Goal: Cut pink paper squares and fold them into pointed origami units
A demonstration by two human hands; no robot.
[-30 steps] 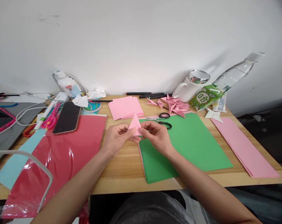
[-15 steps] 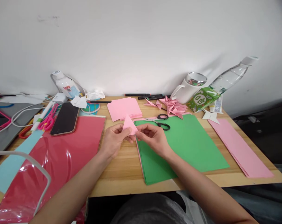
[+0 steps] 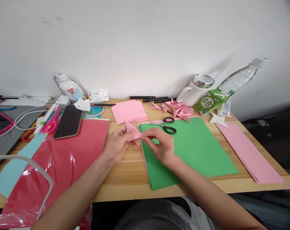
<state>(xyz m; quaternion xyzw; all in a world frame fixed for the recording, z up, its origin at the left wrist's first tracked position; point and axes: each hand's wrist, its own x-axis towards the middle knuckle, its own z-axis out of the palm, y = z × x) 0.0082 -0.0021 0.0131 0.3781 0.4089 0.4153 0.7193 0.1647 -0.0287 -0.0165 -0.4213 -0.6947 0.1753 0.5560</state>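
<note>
Between my hands, above the wooden table, is a small piece of folded pink paper [image 3: 133, 133] with a pointed tip facing up and left. My left hand [image 3: 118, 142] pinches its left part, thumb on top and fingers behind. At its right corner, my right hand [image 3: 159, 143] grips the paper between thumb and fingertips. Just beyond lies a stack of pink paper squares [image 3: 129, 111]. Black-handled scissors [image 3: 167, 124] rest on the green paper sheets [image 3: 190, 153] by my right hand. Farther back is a pile of folded pink paper pieces [image 3: 179, 108].
Red paper in clear plastic [image 3: 73, 159] lies at the left, with a phone [image 3: 68, 121] and pink scissors [image 3: 51, 123] at its top. A white mug [image 3: 195, 91], green packet [image 3: 210, 101] and clear bottle [image 3: 242, 78] stand back right. Pink strips [image 3: 250, 153] lie right.
The folded pink paper has turned from tip upright to tilted left, its right corner now drawn out in my right fingers. Both hands still hold it.
</note>
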